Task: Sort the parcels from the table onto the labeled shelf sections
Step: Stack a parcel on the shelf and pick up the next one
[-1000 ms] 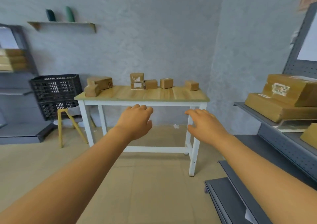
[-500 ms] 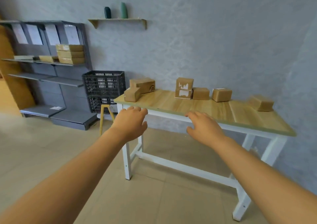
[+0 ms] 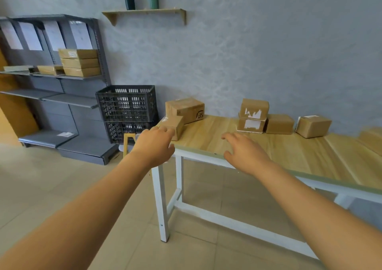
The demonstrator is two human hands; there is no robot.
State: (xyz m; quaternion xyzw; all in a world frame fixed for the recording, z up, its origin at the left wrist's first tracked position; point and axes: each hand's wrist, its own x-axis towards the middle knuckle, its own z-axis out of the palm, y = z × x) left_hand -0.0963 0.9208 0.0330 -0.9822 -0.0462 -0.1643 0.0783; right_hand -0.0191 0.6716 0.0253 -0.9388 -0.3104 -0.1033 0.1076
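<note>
While reaching over table (image 3: 310,158): left hand (image 3: 154,145) loosely curled, empty, by small corner parcel (image 3: 172,126); right hand (image 3: 246,152) fingers spread, empty. Remaining parcels along table's back edge; shelf (image 3: 68,102) far left.

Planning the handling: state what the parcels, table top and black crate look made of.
Parcels: brown corrugated cardboard, matte, some with torn white labels. Table top: pale wood or wood-look laminate, visible grain and plank lines, slight sheen. Black crate: probably moulded plastic, lattice walls.
</note>
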